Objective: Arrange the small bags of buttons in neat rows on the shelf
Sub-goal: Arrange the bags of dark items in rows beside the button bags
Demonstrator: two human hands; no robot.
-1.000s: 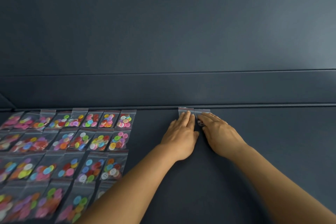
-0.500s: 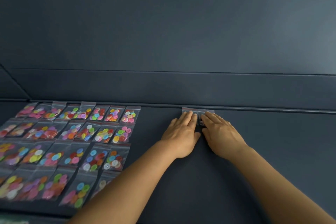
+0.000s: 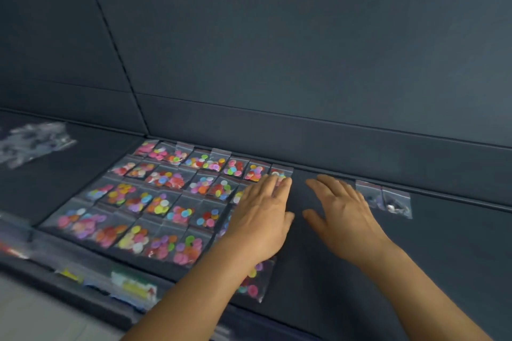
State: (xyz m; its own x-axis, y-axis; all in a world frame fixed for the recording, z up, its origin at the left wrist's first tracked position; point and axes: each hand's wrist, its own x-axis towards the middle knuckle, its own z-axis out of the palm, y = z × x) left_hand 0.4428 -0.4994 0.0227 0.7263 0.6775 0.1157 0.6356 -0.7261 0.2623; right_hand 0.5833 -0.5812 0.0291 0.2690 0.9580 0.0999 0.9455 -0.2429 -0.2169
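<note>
Head view, dark blue shelf (image 3: 346, 271) with a raised back ledge. Small clear bags of coloured buttons (image 3: 155, 196) lie flat in four rows on the left part. Left hand (image 3: 263, 219), fingers straight, palm down, covers the right end of those rows; fingertips reach the last bag of the back row (image 3: 281, 171). Right hand (image 3: 340, 213), fingers spread and flat, lies just beside it on bare shelf. Two bags with dark contents (image 3: 385, 198) sit side by side at the ledge, just right of the right hand. Blurred pile of clear bags (image 3: 33, 144) far left.
</note>
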